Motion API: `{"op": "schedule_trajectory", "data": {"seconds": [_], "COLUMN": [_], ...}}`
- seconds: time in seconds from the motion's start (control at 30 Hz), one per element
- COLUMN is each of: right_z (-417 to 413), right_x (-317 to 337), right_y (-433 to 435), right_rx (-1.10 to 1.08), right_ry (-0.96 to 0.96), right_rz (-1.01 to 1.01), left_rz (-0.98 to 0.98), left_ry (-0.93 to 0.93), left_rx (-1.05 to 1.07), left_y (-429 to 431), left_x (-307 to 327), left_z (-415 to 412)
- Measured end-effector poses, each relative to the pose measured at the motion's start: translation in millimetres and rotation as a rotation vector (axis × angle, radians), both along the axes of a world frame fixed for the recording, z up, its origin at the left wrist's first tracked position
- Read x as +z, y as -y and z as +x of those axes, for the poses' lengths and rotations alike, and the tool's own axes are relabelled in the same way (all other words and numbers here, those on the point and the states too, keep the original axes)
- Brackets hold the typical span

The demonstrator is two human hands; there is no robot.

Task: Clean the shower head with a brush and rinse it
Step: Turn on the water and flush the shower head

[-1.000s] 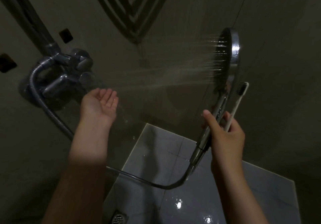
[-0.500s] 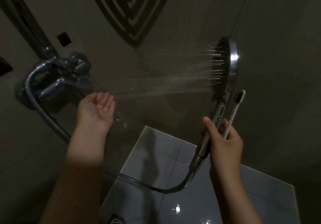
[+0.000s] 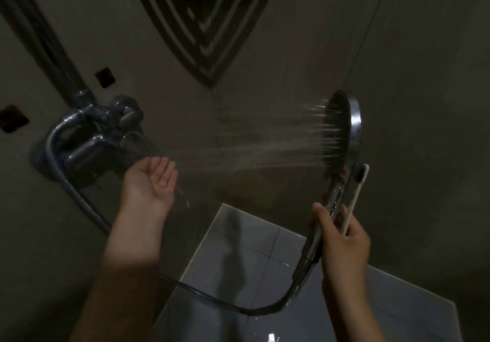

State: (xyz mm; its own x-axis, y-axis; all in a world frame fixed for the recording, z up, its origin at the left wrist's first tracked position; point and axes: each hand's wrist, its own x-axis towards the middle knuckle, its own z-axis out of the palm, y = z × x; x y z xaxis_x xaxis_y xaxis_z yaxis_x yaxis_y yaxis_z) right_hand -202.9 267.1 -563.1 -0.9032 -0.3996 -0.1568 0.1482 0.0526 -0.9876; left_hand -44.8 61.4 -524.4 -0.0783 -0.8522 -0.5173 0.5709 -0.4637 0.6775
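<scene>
From the head camera, a dark slotted corner shelf (image 3: 204, 20) hangs high on the dim tiled wall, and a chrome wall-mounted mixer tap (image 3: 100, 140) sits at the wall's left side, a ribbed metal hose (image 3: 79, 198) looping from it down behind the left forearm and across the wet pale grey floor tiles (image 3: 238, 248) to the handle. The low light blurs the tap's details, and both forearms are cut off by the bottom edge. The round chrome shower head with a dark spray face (image 3: 342, 132) stands upright near the wall's right side, face turned left, water (image 3: 238, 150) streaming sideways toward the tap. The right hand (image 3: 342, 243) grips its handle together with a white toothbrush with dark bristles (image 3: 356, 195), bristle end up beside the head. The left hand (image 3: 151, 179) is spread wide, palm up, empty, at the end of the spray.
</scene>
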Motion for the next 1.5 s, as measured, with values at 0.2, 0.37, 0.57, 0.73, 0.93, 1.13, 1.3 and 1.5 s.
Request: {"op": "schedule_trajectory", "data": {"seconds": [0.2, 0.37, 0.57, 0.73, 0.93, 1.13, 1.3, 1.5], "right_z": [-9, -22, -34, -35, -34, -34, -38, -39], "right_x": [-9, -18, -27, -15, -7, 1, 2, 4], "right_y": [-5, -11, -19, -21, -18, -17, -17, -20], "right_rx": [-0.067, -0.129, -0.182, -0.167, -0.159, -0.169, -0.18, -0.173], "right_ry": [0.006, 0.029, 0.062, 0.021, -0.008, -0.043, -0.031, -0.063], "right_rz": [0.001, 0.024, 0.044, 0.023, 0.025, 0.029, 0.002, -0.002], "left_rz": [0.005, 0.015, 0.038, 0.063, 0.078, 0.067, 0.058, 0.066], "left_ry": [0.008, 0.001, 0.03, 0.039, 0.049, 0.06, 0.058, 0.056], "left_rx": [-0.003, 0.011, -0.006, 0.007, -0.011, -0.037, -0.027, -0.027], "left_y": [1, 1, 0, -3, -3, -1, 2, 2], "left_x": [-2, -4, -8, -5, 1, 2, 3, 1], "left_z": [-1, -3, -9, -14, -12, -11, -11, -11]}}
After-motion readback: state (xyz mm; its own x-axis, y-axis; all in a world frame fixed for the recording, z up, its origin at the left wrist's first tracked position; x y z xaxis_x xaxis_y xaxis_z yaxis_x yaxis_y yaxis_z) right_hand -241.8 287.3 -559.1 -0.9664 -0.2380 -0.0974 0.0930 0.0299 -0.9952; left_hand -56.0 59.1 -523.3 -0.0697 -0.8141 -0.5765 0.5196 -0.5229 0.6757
